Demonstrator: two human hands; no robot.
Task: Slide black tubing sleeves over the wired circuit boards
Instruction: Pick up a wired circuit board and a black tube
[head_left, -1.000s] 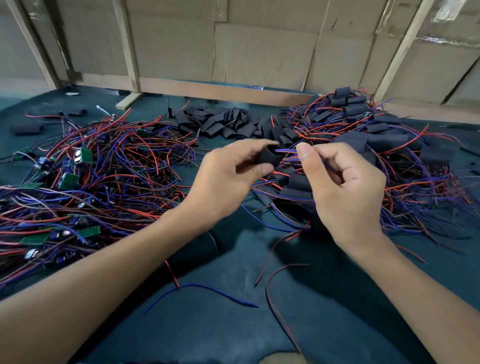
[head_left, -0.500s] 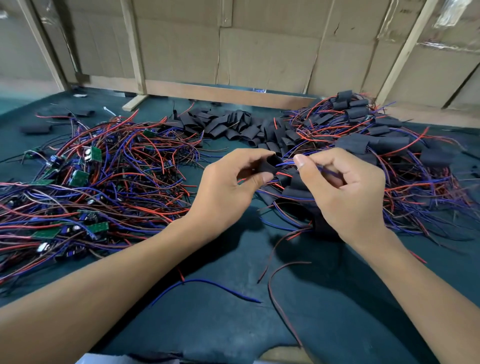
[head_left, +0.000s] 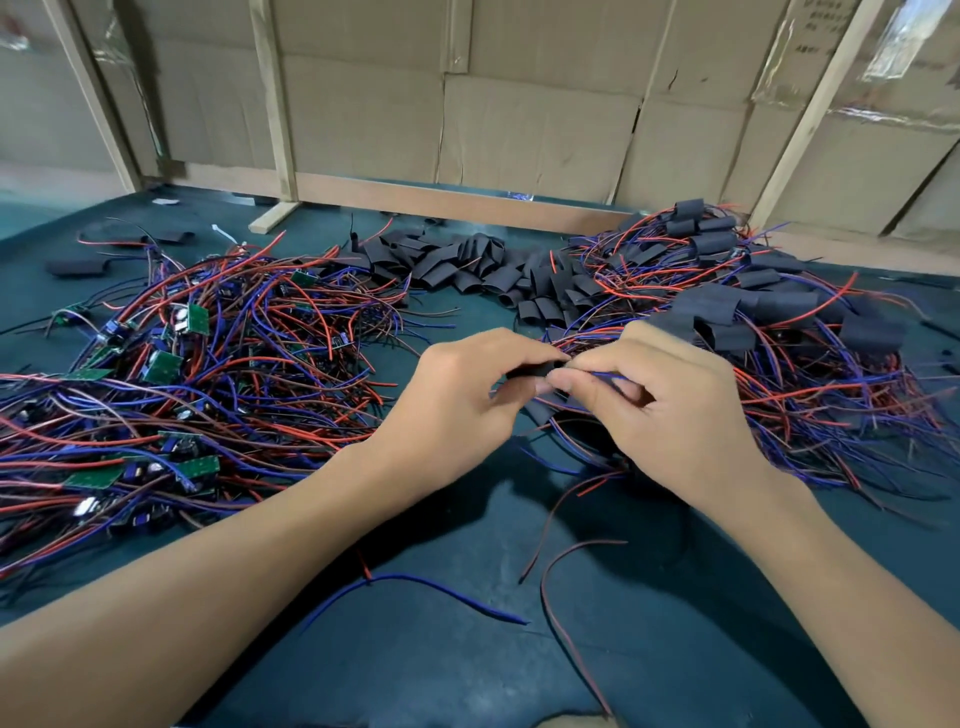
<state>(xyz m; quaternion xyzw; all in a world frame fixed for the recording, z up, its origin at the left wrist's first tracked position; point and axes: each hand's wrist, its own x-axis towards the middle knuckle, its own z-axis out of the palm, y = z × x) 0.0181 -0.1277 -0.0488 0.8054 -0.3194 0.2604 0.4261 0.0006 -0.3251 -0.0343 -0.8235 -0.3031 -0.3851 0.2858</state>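
My left hand (head_left: 467, 400) pinches a short black tubing sleeve (head_left: 535, 370) between thumb and fingers at mid-table. Touching it from the right, my right hand (head_left: 670, 410) pinches thin blue and red wires (head_left: 602, 373) at the sleeve's mouth. The board on those wires is hidden by my fingers. A tangle of bare green circuit boards with red and blue wires (head_left: 171, 364) covers the left. Loose black sleeves (head_left: 467, 270) lie in a row at the back. Sleeved boards with wires (head_left: 769, 312) are piled at the right.
The table has a dark green mat (head_left: 467, 649). Stray blue (head_left: 415, 587) and red wires (head_left: 566, 587) trail across it near me. A cardboard wall with wooden battens (head_left: 519, 104) closes the back edge. Two loose sleeves (head_left: 78, 267) lie far left.
My hands have closed together, the right fingertips now meeting the sleeve held by the left. The camera view has tilted down a little.
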